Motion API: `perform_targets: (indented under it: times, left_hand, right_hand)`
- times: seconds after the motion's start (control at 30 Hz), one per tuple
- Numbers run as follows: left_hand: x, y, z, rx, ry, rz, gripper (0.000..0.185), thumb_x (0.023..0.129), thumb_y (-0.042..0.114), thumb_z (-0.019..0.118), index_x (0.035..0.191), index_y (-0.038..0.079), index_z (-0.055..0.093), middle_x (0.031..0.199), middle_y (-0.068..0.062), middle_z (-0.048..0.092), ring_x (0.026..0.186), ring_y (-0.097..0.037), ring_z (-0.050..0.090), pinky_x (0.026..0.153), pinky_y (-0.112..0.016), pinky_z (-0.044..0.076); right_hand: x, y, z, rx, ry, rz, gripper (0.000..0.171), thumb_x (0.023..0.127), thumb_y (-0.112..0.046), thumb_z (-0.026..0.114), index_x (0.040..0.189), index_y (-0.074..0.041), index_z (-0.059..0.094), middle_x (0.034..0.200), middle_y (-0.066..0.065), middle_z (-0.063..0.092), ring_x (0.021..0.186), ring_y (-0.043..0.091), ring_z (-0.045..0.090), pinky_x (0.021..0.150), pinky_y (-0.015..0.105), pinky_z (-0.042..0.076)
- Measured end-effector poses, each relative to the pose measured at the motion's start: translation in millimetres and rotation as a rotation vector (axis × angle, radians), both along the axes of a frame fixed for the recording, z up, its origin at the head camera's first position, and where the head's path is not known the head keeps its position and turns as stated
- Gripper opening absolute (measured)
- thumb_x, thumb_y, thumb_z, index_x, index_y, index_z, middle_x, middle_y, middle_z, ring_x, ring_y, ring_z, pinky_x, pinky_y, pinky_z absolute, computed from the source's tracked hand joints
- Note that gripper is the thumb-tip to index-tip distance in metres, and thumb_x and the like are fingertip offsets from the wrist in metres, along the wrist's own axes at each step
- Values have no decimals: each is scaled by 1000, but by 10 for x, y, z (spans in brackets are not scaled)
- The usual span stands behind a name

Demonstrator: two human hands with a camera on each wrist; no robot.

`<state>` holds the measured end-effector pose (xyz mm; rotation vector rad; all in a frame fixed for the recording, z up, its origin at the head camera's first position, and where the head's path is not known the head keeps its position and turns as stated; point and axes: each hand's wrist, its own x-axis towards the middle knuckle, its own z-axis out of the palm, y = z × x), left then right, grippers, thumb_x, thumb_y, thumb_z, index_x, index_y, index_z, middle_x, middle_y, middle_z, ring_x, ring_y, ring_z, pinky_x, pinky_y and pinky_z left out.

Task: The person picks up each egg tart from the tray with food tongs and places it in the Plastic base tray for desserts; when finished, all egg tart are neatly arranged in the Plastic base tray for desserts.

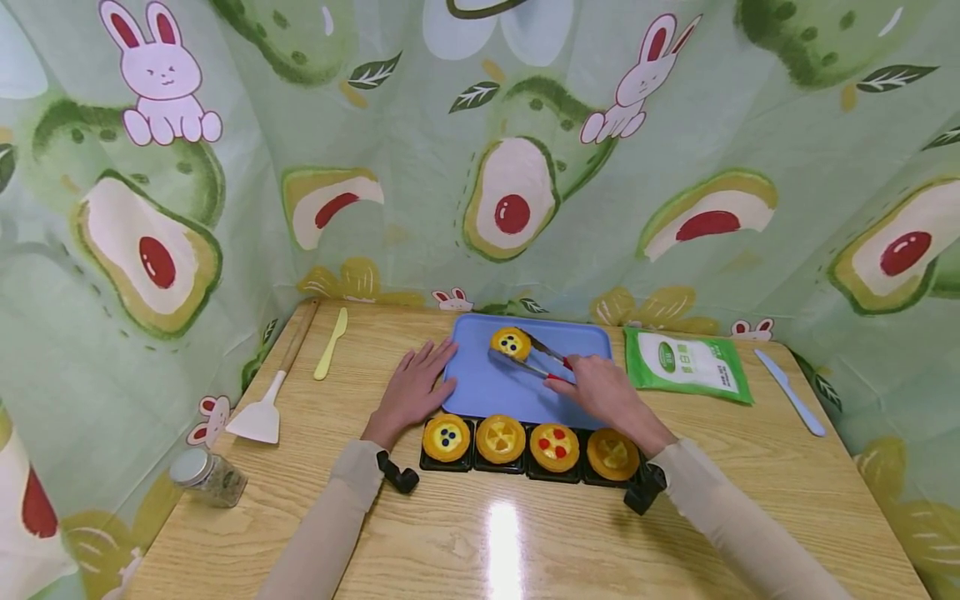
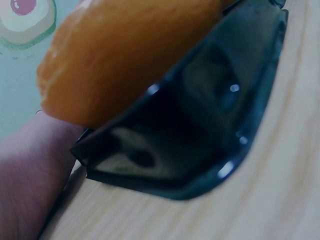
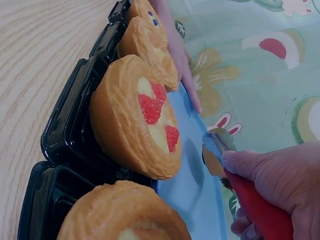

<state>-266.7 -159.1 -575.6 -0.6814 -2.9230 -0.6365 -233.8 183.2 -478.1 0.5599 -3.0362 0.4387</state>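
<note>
My right hand (image 1: 603, 392) grips red-handled metal tongs (image 1: 525, 365). Between the tongs' tips is a round tart (image 1: 510, 342) with dark blue berries, over the back of a blue tray (image 1: 487, 387). In the right wrist view the thumb presses along the red handle (image 3: 255, 200). My left hand (image 1: 415, 385) rests with straight fingers at the tray's left edge. Along the tray's front edge several tarts sit in black plastic holders: a blue-berry tart (image 1: 447, 437), a yellow-topped tart (image 1: 500, 439), a red-fruit tart (image 1: 554, 447) and another yellowish tart (image 1: 612, 454), partly beside the right wrist.
To the left lie a white spatula (image 1: 258, 419) with a wooden handle, a yellow knife (image 1: 331, 343) and a silver-lidded jar (image 1: 210, 477). At right are a green-and-white packet (image 1: 688, 365) and a blue knife (image 1: 791, 392). A patterned curtain (image 1: 420, 200) borders the table's back and sides.
</note>
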Motion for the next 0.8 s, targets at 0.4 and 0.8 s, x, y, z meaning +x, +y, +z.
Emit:
perform_targets:
  times: [0.4, 0.8]
  left_hand:
    - [-23, 0, -26, -5, -5, 1, 66, 108, 50, 42, 168, 26, 26, 173, 5, 24, 161, -28, 17, 128, -54, 10]
    - [-29, -6, -54, 3, 5, 0, 67, 108, 51, 42, 168, 25, 27, 173, 4, 24, 161, -28, 17, 128, -55, 11]
  right_hand:
    - [78, 85, 127, 17, 50, -6, 45, 96, -48, 74, 80, -11, 55, 59, 0, 45, 49, 17, 45, 44, 28, 34]
    - [256, 219, 276, 13, 55, -46, 46, 95, -51, 74, 83, -10, 57, 59, 1, 44, 49, 17, 44, 47, 29, 35]
